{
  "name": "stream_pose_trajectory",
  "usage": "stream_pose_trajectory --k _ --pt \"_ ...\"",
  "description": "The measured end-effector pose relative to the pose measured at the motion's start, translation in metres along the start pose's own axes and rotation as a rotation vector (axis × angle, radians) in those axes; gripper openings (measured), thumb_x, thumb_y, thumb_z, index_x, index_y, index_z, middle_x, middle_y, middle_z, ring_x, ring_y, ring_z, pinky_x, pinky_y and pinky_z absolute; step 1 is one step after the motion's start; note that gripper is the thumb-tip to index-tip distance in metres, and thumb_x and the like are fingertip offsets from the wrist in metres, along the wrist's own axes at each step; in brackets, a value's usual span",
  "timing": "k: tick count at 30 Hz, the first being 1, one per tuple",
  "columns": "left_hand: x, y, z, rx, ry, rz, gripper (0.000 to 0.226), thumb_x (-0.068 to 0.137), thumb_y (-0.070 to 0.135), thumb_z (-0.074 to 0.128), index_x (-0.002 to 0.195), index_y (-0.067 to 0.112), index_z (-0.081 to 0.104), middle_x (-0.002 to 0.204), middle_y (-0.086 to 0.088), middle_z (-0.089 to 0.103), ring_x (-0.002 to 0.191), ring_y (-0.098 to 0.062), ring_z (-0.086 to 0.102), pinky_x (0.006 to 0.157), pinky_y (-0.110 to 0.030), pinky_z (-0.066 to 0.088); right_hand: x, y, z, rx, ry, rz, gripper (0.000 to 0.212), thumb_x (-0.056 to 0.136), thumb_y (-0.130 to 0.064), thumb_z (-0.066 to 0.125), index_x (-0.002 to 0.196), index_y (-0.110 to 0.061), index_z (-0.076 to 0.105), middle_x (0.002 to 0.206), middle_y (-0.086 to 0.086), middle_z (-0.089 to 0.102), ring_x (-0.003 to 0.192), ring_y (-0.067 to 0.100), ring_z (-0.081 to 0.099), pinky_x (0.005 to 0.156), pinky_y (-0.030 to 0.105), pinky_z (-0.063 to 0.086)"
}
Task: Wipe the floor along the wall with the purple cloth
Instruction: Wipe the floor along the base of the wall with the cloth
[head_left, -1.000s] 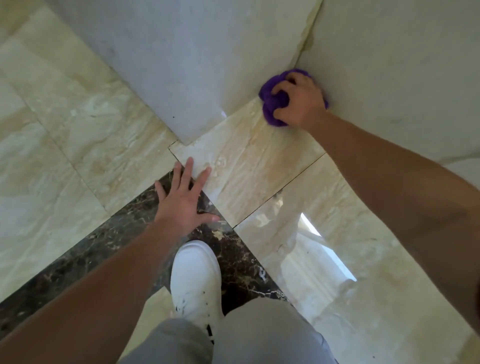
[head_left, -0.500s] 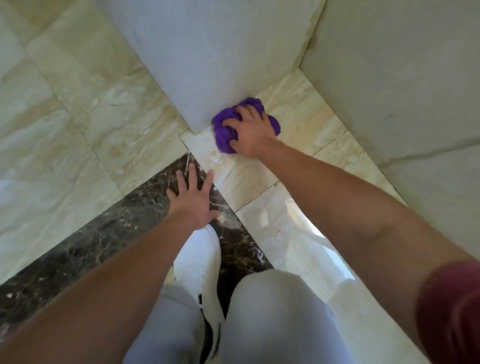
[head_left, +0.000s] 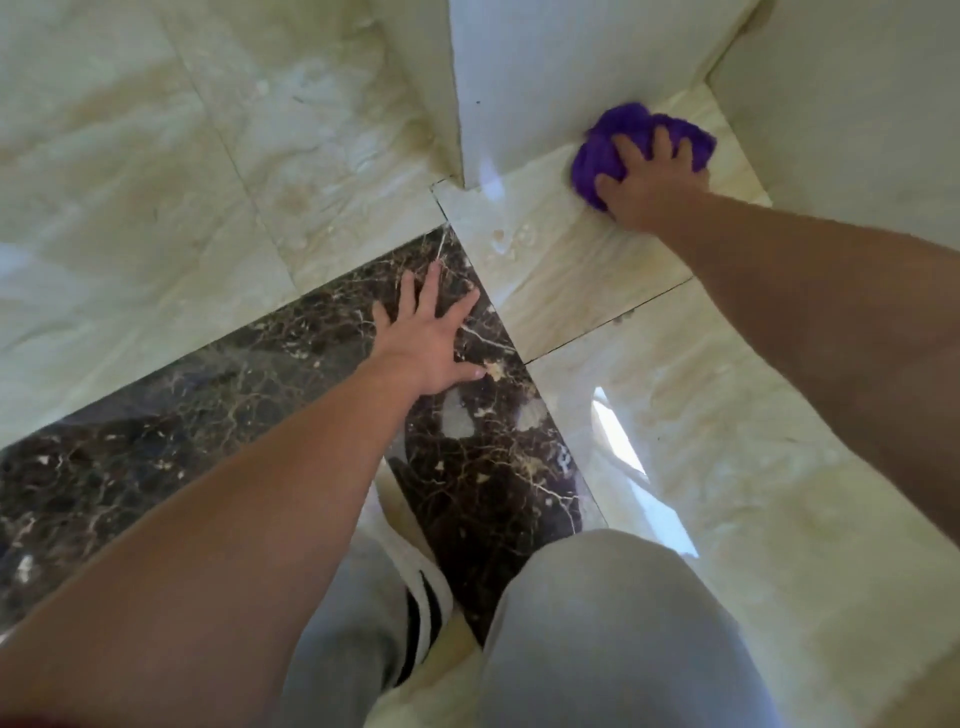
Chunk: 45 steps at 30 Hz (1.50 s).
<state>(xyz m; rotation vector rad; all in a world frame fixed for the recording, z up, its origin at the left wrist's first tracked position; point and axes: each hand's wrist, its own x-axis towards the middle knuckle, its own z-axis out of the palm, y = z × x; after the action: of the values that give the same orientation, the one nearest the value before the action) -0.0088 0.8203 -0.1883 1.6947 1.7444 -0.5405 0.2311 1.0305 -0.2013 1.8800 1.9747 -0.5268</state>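
Observation:
The purple cloth (head_left: 623, 137) is bunched on the beige floor tile (head_left: 561, 260), pressed against the foot of the white wall (head_left: 545, 78) at the upper right. My right hand (head_left: 649, 182) lies on top of the cloth with its fingers dug into it. My left hand (head_left: 431, 332) rests flat with fingers spread on the dark marble strip (head_left: 208, 415), holding nothing.
A second white wall (head_left: 857, 104) closes a narrow recess on the right. The wall's outer corner (head_left: 457, 176) meets the floor just left of the cloth. My grey-trousered knees (head_left: 597, 623) and a white shoe (head_left: 410, 545) fill the bottom. Small wet spots (head_left: 509, 244) lie on the tile.
My right hand has slid the cloth along the wall's foot, out toward the outer corner and then back deeper into the recess. My left hand stayed planted on the dark strip.

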Motion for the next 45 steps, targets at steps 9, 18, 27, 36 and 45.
stream_pose_trajectory --k 9,18,27,36,45 --pt "-0.008 -0.002 0.017 -0.032 0.05 -0.127 0.112 0.076 0.072 0.06 0.147 0.053 -0.024 0.156 -0.008 -0.042 0.142 -0.047 -0.032 0.105 -0.084 0.009 -0.032 -0.049 0.014 0.005 0.041 -0.065 0.068 0.098 -0.055 0.037 0.159 -0.035 0.014 0.169 0.012 -0.004 0.153 0.042 -0.006 0.121 0.064 0.003" --pt "-0.004 0.0 0.01 -0.007 -0.032 -0.142 0.105 0.076 0.072 0.063 0.154 0.045 -0.002 0.156 -0.009 -0.041 0.142 -0.049 -0.033 0.104 -0.084 0.012 -0.086 -0.161 0.052 -0.088 0.042 -0.322 0.068 0.097 -0.056 0.037 0.158 -0.032 0.019 0.168 0.018 0.003 0.152 0.046 -0.003 0.119 0.067 0.005" --pt "-0.002 -0.017 0.001 -0.065 -0.059 -0.069 0.111 0.075 0.061 0.073 0.145 0.062 -0.012 0.152 0.001 -0.048 0.14 -0.04 -0.04 0.105 -0.084 0.005 -0.076 -0.098 0.038 -0.061 0.111 -0.539 0.061 0.089 -0.06 0.051 0.146 -0.043 0.042 0.161 0.001 0.032 0.148 0.033 0.024 0.115 0.054 0.029" --pt "-0.001 -0.027 -0.011 -0.089 -0.094 -0.012 0.104 0.082 0.044 0.076 0.146 0.063 -0.004 0.156 0.006 -0.043 0.144 -0.035 -0.036 0.106 -0.083 0.005 -0.071 -0.094 0.034 0.005 0.085 -0.09 0.068 0.091 -0.066 0.039 0.152 -0.038 0.03 0.165 0.009 0.02 0.148 0.044 0.017 0.115 0.06 0.023" --pt "-0.007 -0.125 -0.013 0.136 0.186 0.04 0.099 0.077 0.075 0.059 0.155 0.045 0.006 0.167 0.001 -0.017 0.153 -0.03 -0.011 0.112 -0.075 0.014 -0.106 -0.212 0.063 -0.067 0.162 -0.274 0.063 0.094 -0.06 0.039 0.151 -0.033 0.033 0.161 0.01 0.027 0.147 0.044 0.017 0.112 0.059 0.027"
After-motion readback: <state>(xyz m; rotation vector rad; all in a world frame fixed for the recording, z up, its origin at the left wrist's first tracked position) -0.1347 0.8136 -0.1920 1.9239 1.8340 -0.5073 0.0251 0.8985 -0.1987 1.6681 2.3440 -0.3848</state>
